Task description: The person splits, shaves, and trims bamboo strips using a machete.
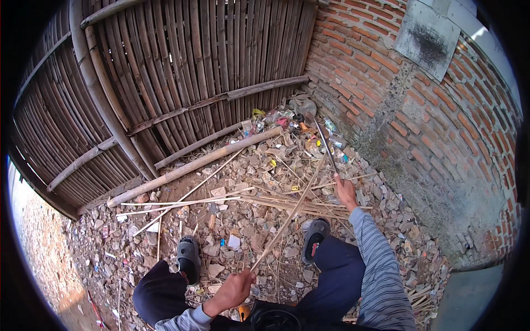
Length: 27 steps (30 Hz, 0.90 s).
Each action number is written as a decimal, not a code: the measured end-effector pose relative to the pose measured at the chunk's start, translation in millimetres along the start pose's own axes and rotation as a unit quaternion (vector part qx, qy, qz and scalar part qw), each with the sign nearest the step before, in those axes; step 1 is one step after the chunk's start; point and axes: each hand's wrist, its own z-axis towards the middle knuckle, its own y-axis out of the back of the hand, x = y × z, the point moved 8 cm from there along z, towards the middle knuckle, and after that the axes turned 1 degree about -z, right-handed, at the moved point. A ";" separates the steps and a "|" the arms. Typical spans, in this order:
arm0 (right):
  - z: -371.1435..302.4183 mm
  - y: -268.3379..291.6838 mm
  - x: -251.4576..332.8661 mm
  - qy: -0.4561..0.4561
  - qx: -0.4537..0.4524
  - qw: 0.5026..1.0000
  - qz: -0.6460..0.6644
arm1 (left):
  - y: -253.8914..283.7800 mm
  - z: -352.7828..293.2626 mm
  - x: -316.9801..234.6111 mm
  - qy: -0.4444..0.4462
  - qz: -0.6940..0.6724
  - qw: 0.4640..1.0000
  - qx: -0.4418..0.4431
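Note:
My left hand (232, 289) is closed round the near end of a long bamboo strip (287, 223), which slants up and away to the right over the rubble. In my right hand (346, 192), farther out, is a long narrow-bladed knife, probably a machete (324, 140). Its blade points away toward the corner; the handle is mostly hidden in my fist. The blade is close to the strip's far end, but whether they touch I cannot tell. Several pale split bamboo strips (309, 208) lie crossed on the ground between my hands and beyond.
A thick bamboo pole (193, 165) lies along the foot of the bamboo slat fence (221, 55). A brick wall (419, 127) rises on the right. Broken stone and litter (276, 121) cover the ground. My feet in dark clogs (189, 258) stand apart among the rubble.

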 end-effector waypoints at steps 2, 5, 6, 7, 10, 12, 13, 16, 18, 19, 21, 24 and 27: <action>-8.5 -2.9 -21.4 -0.058 -0.001 0.991 0.124 | -5.2 1.4 9.6 0.035 -0.073 0.997 0.019; -22.9 -16.4 -0.6 -0.045 0.059 0.982 0.175 | -3.3 -0.2 10.7 0.071 -0.197 0.976 0.061; -32.1 -15.8 14.8 -0.045 0.061 0.981 0.176 | -3.1 -3.6 12.2 0.160 -0.256 0.949 0.093; -44.5 -25.9 36.1 -0.072 0.120 0.962 0.234 | 2.1 -2.9 13.1 0.163 -0.254 0.949 0.088; -82.0 -32.6 113.0 -0.082 0.227 0.911 0.334 | 10.9 2.5 8.7 0.163 -0.279 0.943 0.080; -96.5 -35.1 145.0 -0.070 0.266 0.884 0.379 | 11.2 7.1 -4.2 0.174 -0.252 0.946 0.103; -99.1 -36.6 152.6 -0.084 0.257 0.873 0.406 | 9.0 9.5 -2.8 0.173 -0.250 0.947 0.107; -107.1 -46.0 171.0 -0.097 0.248 0.848 0.458 | -3.9 15.1 8.0 0.164 -0.286 0.927 0.177; -117.9 -47.4 189.6 -0.121 0.245 0.815 0.511 | -3.3 20.1 4.1 0.137 -0.340 0.903 0.224; -124.8 -43.6 197.9 -0.122 0.247 0.815 0.510 | -0.2 23.5 0.5 0.138 -0.342 0.902 0.223; -134.8 -39.3 211.4 -0.127 0.252 0.792 0.542 | 21.7 41.7 -5.6 0.132 -0.369 0.913 0.110; -148.0 -35.8 229.0 -0.122 0.256 0.793 0.538 | 20.8 61.6 -13.2 0.149 -0.499 0.849 0.092; -157.7 -29.6 238.6 -0.102 0.245 0.833 0.485 | 12.0 61.8 -33.0 0.120 -0.465 0.852 0.207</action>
